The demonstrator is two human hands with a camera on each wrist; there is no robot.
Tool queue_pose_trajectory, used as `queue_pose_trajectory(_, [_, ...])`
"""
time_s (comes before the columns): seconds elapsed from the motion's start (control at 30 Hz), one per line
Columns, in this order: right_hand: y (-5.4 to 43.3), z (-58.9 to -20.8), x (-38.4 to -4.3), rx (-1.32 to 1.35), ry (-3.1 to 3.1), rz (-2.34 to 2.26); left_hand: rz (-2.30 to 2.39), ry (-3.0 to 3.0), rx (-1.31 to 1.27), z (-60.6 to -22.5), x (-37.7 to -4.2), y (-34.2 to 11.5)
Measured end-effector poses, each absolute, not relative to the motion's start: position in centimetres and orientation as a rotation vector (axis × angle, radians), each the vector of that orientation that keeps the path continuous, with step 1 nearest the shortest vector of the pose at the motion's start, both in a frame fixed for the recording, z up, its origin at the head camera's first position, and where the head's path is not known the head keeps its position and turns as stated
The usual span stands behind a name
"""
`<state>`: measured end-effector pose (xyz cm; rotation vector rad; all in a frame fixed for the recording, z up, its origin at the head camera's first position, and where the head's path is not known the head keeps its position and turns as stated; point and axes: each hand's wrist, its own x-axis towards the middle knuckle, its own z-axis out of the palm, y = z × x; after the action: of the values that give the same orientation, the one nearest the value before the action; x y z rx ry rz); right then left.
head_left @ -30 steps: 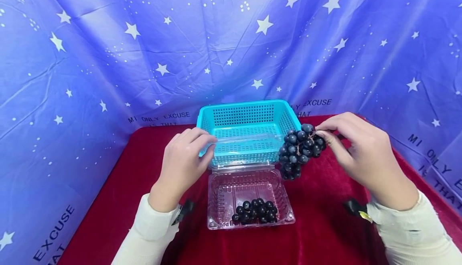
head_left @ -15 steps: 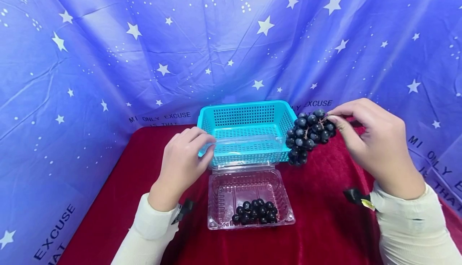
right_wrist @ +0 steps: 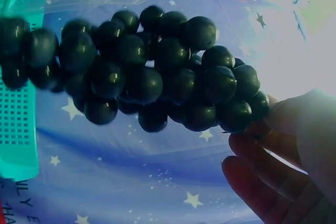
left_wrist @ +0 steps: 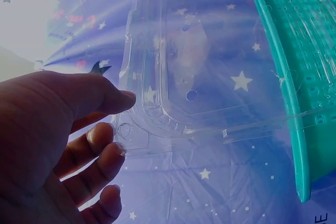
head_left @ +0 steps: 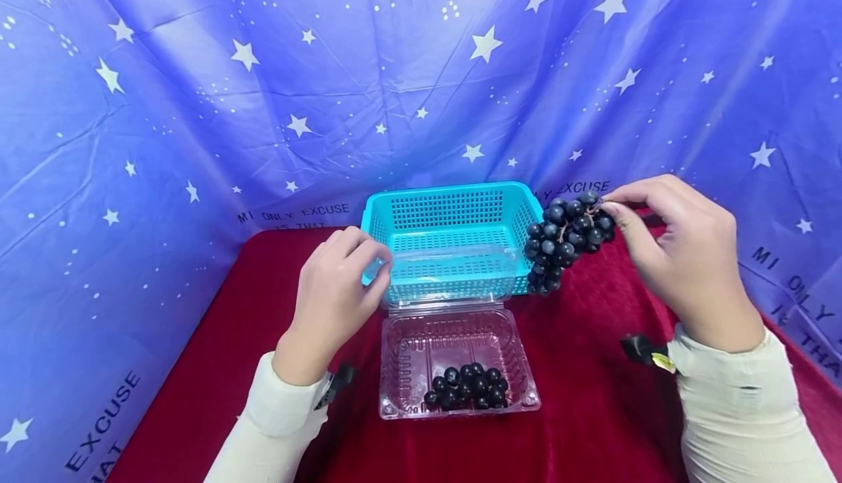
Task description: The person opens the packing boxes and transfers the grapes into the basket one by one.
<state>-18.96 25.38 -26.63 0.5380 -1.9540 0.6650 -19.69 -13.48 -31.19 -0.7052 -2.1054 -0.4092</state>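
Note:
My right hand (head_left: pixel 691 256) pinches the stem end of a bunch of dark grapes (head_left: pixel 564 238). The bunch hangs in the air beside the right end of a turquoise basket (head_left: pixel 454 198); it fills much of the right wrist view. With thumb and fingers, my left hand (head_left: pixel 335 300) holds the corner of a clear plastic lid (left_wrist: pixel 157 114), raised and leaning before the basket. This lid is hinged to a clear clamshell box (head_left: pixel 401 355) on the red cloth. Inside the box, near its front right, lies a smaller cluster of dark grapes (head_left: pixel 467 386).
Red velvety cloth (head_left: pixel 579 410) covers the table. A blue curtain (head_left: pixel 368 52) printed with stars and lettering rises close behind the basket and along both sides. The basket stands against the table's back, partly seen through the lid.
My right hand has carried the large grape bunch to the right and upward, away from above the box's right side. The left hand and the lid have stayed nearly still.

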Motion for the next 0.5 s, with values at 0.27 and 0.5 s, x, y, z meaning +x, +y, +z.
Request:
queue_pose_trajectory(0.27, [25.7, -27.3, -20.1, 0.475, -1.917, 0.661, -0.405, -2.096, -0.704, -31.0, -19.5, -13.3])
queue_pose_trajectory(0.5, [25.5, -27.4, -20.3, 0.431, -1.865, 0.693, -0.404, -2.101, -0.700, -31.2, -19.4, -13.2])
